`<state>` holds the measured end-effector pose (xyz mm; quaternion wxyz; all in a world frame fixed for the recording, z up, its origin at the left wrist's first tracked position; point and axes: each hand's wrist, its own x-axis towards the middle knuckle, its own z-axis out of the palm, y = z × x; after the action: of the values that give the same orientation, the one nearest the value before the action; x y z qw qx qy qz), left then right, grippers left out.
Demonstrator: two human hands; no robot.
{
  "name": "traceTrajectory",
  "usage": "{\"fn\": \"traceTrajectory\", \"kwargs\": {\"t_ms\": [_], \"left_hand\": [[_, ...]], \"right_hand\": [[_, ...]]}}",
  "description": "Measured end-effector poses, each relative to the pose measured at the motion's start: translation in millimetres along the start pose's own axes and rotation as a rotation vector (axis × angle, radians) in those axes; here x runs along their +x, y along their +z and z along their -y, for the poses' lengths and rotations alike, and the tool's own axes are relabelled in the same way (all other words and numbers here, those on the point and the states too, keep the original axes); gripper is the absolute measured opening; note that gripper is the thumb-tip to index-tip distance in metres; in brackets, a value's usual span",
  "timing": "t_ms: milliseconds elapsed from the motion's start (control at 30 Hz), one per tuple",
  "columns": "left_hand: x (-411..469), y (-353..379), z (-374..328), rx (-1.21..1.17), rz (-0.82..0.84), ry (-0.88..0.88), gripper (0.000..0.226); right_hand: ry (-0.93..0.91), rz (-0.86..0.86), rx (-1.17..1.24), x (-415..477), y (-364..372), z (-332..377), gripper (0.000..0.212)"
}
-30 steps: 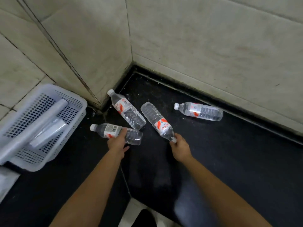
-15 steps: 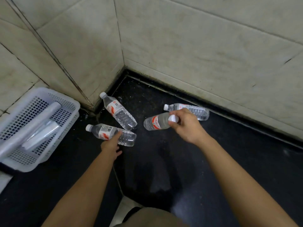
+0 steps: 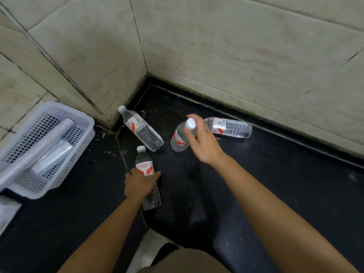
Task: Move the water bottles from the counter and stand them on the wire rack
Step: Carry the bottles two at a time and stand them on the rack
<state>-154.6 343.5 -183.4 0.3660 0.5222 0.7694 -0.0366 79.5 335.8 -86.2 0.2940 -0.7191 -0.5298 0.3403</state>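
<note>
At the near middle of the black table: both hands hold a bottle each.
Left grip: left hand [image 3: 140, 185] wrapped around the lower body of the near bottle [image 3: 146, 174], fingers closed over it below the red and white label; cap points to the far side.
Near bottle: whether its base touches the table or is lifted cannot be told.
Right grip: right hand [image 3: 201, 137] closed on the neck of the tilted bottle [image 3: 178, 138], fingers just under its white cap; the cap faces up toward the camera.
Tilted bottle: base down toward the table, leaning, whether it rests there cannot be told.
Left of the right hand: a third bottle, the corner bottle [image 3: 140, 131], lying flat on the table [image 3: 275, 184], cap toward the wall corner, base close to the near bottle's cap.
Right of and beyond the right hand: a fourth, the far bottle [image 3: 229, 127], lying on its side along the far wall, its cap end hidden behind the hand.
Left edge: white plastic basket [image 3: 78, 123] with a perforated wall, holding a pale roll and clear wrapped stuff.
Walls: pale stone tiles meeting at a corner behind the bottles.
</note>
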Motion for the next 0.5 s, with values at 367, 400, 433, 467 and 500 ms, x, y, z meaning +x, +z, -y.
{"fn": "traceTrajectory", "kwargs": {"t_ms": [367,400,433,467,500], "left_hand": [[44,-10,-18,-0.056,0.128,0.017,0.096],[46,-10,-16,-0.046,0.129,0.031,0.096],[48,-10,-14,-0.033,0.132,0.046,0.096],[51,-9,-12,-0.027,0.136,0.053,0.095],[53,-10,-11,-0.027,0.142,0.054,0.095]], "right_hand": [[0.014,0.000,0.017,27,50,6,0.070],[0.030,0.001,0.032,29,53,3,0.073],[0.042,-0.010,0.043,31,55,-1,0.075],[0.051,-0.027,0.051,32,56,-4,0.075],[0.057,-0.044,0.061,34,57,-7,0.075]]}}
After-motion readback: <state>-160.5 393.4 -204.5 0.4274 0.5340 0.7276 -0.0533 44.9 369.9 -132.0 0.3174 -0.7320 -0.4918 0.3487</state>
